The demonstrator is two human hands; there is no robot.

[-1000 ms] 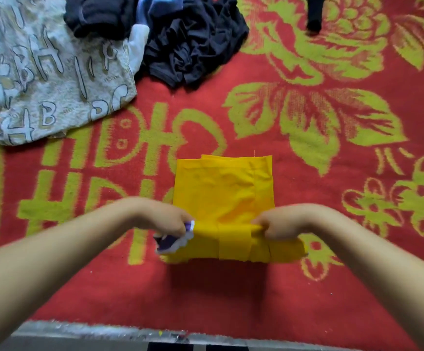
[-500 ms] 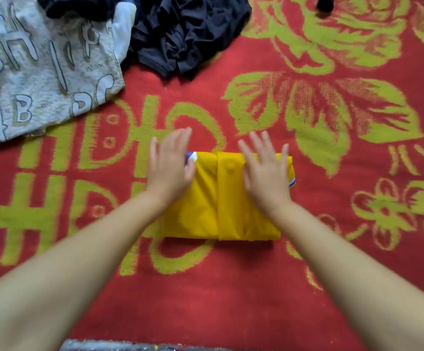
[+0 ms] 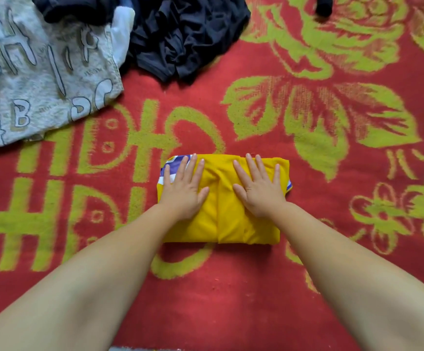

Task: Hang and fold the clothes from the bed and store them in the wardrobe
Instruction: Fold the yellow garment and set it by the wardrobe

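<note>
Yellow garment (image 3: 227,219): folded into a compact rectangle, lying flat on the red blanket (image 3: 231,300) near the middle of the view (a white and purple trim peeks out at its left and right edges).
Left hand (image 3: 184,190): flat, fingers straight and slightly spread, palm pressing on the left part of the folded garment.
Right hand (image 3: 260,190): flat as well, fingers straight, pressing on the right part.
Grey shirt (image 3: 36,79): spread out at the upper left, printed with pale letters, well apart from the yellow garment.
Dark clothes (image 3: 180,36): a crumpled heap at the top, just beside the grey shirt and overlapping its upper edge.
</note>
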